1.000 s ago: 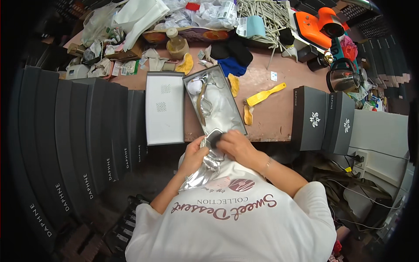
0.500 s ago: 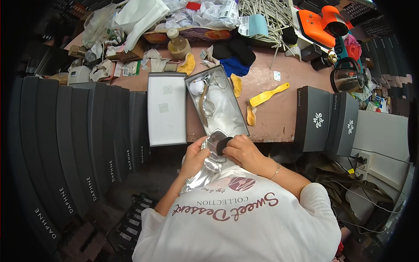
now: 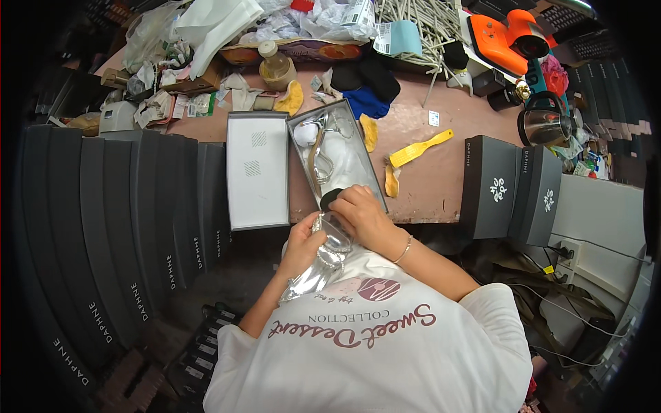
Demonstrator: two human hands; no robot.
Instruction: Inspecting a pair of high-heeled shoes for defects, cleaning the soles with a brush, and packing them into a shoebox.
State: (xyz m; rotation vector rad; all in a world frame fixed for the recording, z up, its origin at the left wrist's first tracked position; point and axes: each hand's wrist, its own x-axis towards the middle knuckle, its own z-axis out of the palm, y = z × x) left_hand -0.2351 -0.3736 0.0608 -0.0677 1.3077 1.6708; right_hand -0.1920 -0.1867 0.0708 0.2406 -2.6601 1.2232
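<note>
My left hand [image 3: 303,246] grips a silver sandal [image 3: 311,279] with sparkling straps, held close against my shirt. Between the fingers of my right hand [image 3: 363,215] is a black pad [image 3: 331,199], at the end of the sandal farthest from me. Part of the sandal is hidden by my fingers. Just beyond both hands lies an opened grey shoe box [image 3: 372,172]. Inside it rest another strappy sandal [image 3: 314,160] with a tan sole edge and white tissue paper [image 3: 339,153]. The box's lid [image 3: 258,186] lies to its left, pale inside facing up.
Dark shoe boxes [image 3: 155,206] stand in a row at the left; two more [image 3: 492,189] stand at the right. On the table lie a yellow brush [image 3: 421,148], yellow cloth pieces [image 3: 369,132] and black and blue cloths [image 3: 366,102]. A bottle [image 3: 275,67] stands behind the lid.
My right hand has moved left and away from me with the black pad, along the sandal to its far end. My left hand keeps its hold. The view has shifted slightly.
</note>
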